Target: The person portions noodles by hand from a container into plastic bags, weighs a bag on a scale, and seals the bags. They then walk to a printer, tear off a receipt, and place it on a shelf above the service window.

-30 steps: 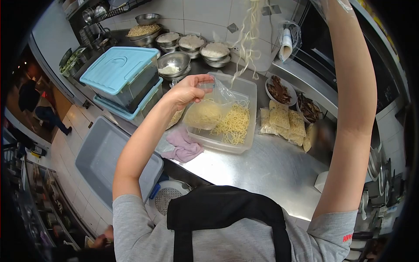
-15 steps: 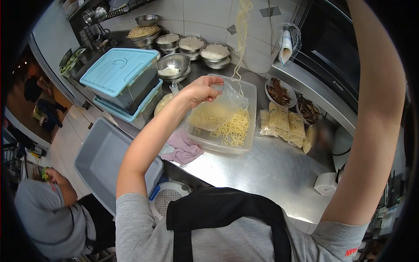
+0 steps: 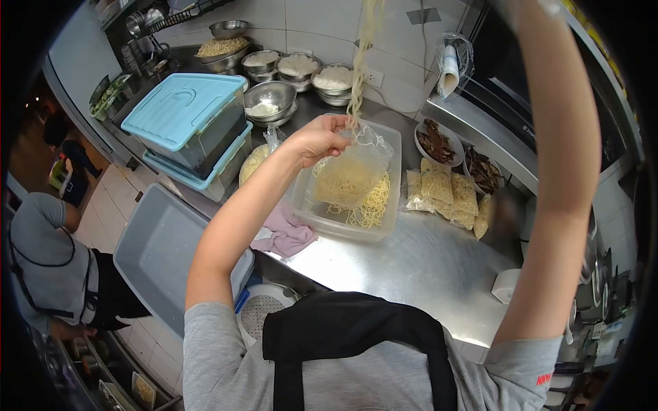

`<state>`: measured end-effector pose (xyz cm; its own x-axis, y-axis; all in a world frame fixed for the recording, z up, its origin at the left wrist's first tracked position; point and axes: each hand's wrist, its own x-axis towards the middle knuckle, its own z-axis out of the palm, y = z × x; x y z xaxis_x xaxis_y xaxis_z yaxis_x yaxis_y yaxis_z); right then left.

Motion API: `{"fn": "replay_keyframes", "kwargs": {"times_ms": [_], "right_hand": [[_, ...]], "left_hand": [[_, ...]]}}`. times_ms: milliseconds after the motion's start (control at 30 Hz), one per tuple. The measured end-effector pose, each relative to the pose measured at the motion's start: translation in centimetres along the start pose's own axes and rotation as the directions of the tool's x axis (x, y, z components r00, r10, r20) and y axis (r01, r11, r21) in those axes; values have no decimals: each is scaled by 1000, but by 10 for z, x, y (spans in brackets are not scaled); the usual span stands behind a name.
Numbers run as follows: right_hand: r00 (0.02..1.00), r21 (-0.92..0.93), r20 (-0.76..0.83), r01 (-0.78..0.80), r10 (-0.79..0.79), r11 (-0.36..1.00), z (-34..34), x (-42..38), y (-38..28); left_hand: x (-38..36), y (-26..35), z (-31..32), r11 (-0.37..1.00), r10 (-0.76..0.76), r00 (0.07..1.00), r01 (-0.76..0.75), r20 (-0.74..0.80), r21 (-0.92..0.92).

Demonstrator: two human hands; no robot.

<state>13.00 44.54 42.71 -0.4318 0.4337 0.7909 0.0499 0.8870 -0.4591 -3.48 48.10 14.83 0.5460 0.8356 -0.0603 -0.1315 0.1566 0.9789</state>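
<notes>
My left hand (image 3: 321, 142) pinches the rim of a clear plastic bag (image 3: 351, 177), which has some noodles in its lower part. The bag hangs over a translucent plastic container (image 3: 391, 154) with loose yellow noodles (image 3: 373, 205) on its bottom. Long noodle strands (image 3: 362, 68) drop from above the top edge of the view to the bag's mouth. My right arm (image 3: 558, 123) is raised high; the hand lies beyond the upper edge, so its grip on the strands cannot be seen.
Filled noodle bags (image 3: 449, 195) and bowls of dried brown food (image 3: 439, 142) are right of the container. A purple cloth (image 3: 284, 231), blue-lidded bins (image 3: 185, 109) and a grey tub (image 3: 171, 253) are left. Metal bowls (image 3: 334, 79) line the wall. Another person (image 3: 58, 267) stands at far left.
The hanging strands have shifted left and down to the bag's mouth. My raised right arm has moved slightly left. The bag hangs more to the right, and the person at left has turned.
</notes>
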Motion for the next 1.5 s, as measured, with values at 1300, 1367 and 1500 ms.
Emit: {"fn": "replay_keyframes", "kwargs": {"times_ms": [1300, 1367, 1500], "right_hand": [[867, 90, -209, -443, 452, 892, -24, -206, -3], [846, 131, -263, -445, 463, 886, -47, -246, -28], [724, 174, -411, -535, 555, 827, -72, -331, -77]], "left_hand": [[-12, 50, 39, 980, 122, 970, -151, 212, 127], [-14, 63, 22, 967, 251, 953, -253, 168, -11], [-35, 74, 92, 950, 257, 938, -289, 233, 116]]}}
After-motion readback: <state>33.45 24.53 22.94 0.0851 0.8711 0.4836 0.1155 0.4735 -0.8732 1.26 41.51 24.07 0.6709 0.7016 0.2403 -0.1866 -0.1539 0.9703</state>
